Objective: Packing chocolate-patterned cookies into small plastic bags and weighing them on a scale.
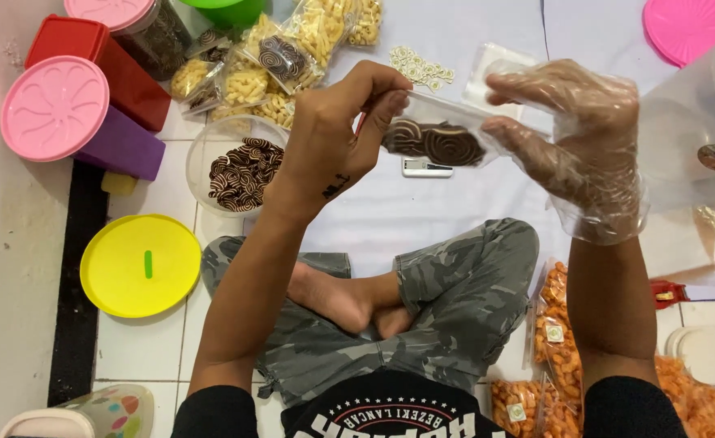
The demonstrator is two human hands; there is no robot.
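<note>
Here the bare left hand [337,122] pinches one end of a small clear plastic bag of brown spiral biscuits [434,139], held above the lap; the plastic-gloved right hand [572,134] pinches its open end, seemingly mid-packing; closing it likely needs steady grip

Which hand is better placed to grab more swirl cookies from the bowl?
Probably the left hand: it is bare and sits right beside the bowl. The gloved right hand is on the bag's far side, away from the bowl. Both hold the bag now.
</note>
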